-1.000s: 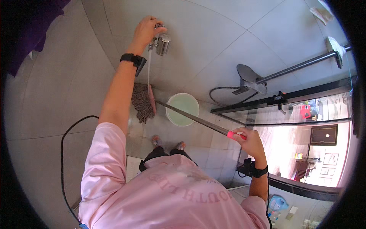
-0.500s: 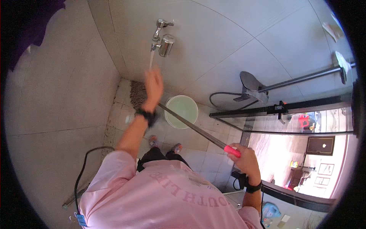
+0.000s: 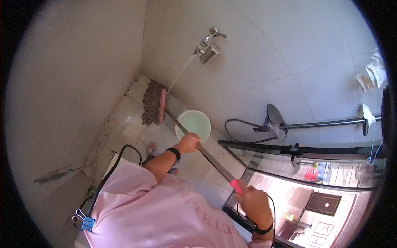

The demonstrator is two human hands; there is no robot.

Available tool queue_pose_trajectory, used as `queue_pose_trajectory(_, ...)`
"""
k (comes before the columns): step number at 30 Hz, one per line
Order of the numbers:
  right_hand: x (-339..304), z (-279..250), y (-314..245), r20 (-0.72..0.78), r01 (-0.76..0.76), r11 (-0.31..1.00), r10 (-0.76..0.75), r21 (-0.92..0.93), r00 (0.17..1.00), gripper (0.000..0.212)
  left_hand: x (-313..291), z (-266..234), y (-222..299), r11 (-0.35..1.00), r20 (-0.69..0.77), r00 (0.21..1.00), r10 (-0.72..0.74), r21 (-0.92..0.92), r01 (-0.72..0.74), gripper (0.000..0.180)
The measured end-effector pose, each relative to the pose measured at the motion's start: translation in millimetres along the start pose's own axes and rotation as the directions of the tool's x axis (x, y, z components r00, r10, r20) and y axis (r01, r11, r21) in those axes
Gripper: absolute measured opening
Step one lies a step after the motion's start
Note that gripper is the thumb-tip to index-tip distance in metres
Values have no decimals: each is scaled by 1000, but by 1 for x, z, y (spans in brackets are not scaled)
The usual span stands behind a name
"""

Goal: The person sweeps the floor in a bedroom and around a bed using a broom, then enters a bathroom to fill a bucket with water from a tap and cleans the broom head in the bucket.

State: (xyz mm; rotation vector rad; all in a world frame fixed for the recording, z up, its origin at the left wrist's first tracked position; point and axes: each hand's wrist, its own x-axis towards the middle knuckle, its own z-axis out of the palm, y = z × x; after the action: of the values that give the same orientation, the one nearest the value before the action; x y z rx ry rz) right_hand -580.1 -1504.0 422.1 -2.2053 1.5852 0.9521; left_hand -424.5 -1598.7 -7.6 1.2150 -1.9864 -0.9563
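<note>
A string mop lies across the middle, its grey-brown mop head on the tiled floor near the wall corner. A pink clamp joins it to a long metal handle. My left hand wraps round the middle of that handle. My right hand grips its pink upper end. From the wall tap, a thin water stream slants down toward the clamp. Beside the mop head stands a pale round bucket with liquid in it; the handle passes over its near left side.
A metal cylinder hangs at the tap. To the right are a black shower fitting with a hose and a black-framed glass door. A brush-like tool leans at the left wall. My feet show below the mop head.
My left hand has come down from the water stream and closed on the mop handle. The right hand has moved lower in the picture with the handle's end. The view has shifted.
</note>
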Motion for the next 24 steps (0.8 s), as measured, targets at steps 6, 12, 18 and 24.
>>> queue_pose_trajectory(6, -79, -33, 32, -305, -15, 997, 38, 78, 951, 50, 17, -53, 78, 968, -60, 978, 200, 168, -188, 19)
queue_pose_trajectory(12, -193, -46, 49, -207, -124, 979, 157, 165, 966, 45, 12, -49, 172, 929, -160, 915, 370, 58, -365, 16)
queue_pose_trajectory(18, -96, 31, 66, -240, 130, 961, -71, 242, 968, 44, -24, -11, 103, 999, 68, 998, 12, 52, -15, 19)
queue_pose_trajectory(24, -69, 72, 51, -294, 103, 975, -42, 195, 955, 42, -37, 13, 61, 990, 309, 950, -46, 141, 2, 23)
